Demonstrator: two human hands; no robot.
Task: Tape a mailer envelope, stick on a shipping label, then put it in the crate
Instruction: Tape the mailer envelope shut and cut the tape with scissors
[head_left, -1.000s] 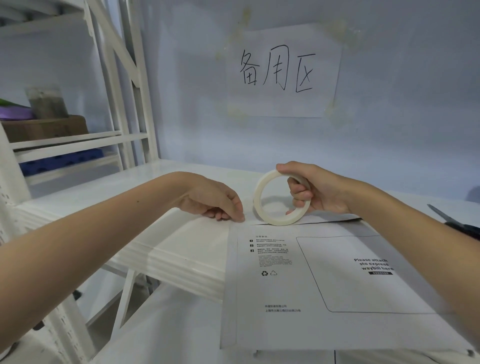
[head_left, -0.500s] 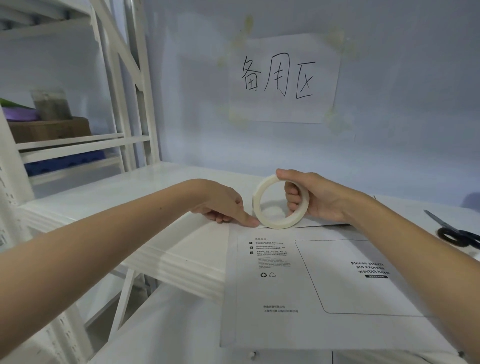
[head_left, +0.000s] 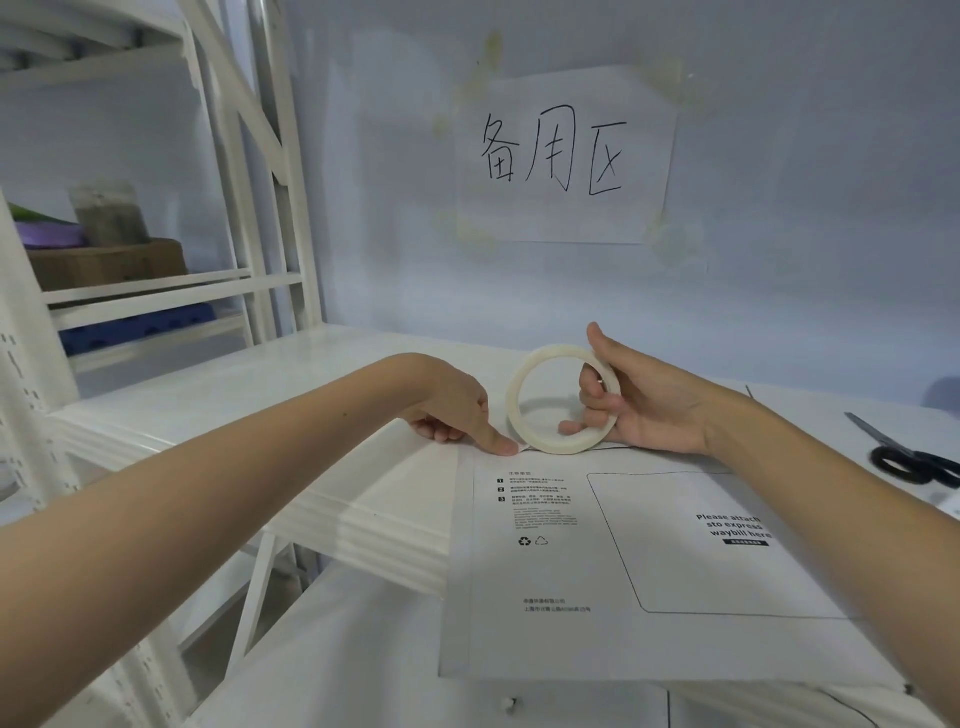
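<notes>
nearest the camera, the white mailer envelope (head_left: 623, 561) lay flat on the white worktop (head_left: 291, 395), printed side up, its near edge hanging over the front of the worktop. a large outlined box with the words "please attach sto express waybill here" filled its right part, and small numbered print with recycling marks sat at its left. both bare forearms reached forward over it from the lower corners.

at the envelope's far left corner, the left hand (head_left: 457, 410) was curled, its fingers tucked under and one fingertip pressed down onto the corner, where a short bit of tape seemed to lie. just beside it, touching the far edge of the envelope, the roll of pale tape (head_left: 563, 399) stood upright on its rim. the right hand (head_left: 644, 405) pinched the roll, thumb over the top outside and fingers hooked through the hole.

further right, black-handled scissors (head_left: 906, 457) lay on the worktop, well apart from the envelope. to the left stood a white metal shelf rack (head_left: 249, 208) with a brown box (head_left: 109, 265) and something blue below it. on the far wall hung a paper sign (head_left: 566, 156) with three handwritten characters.
</notes>
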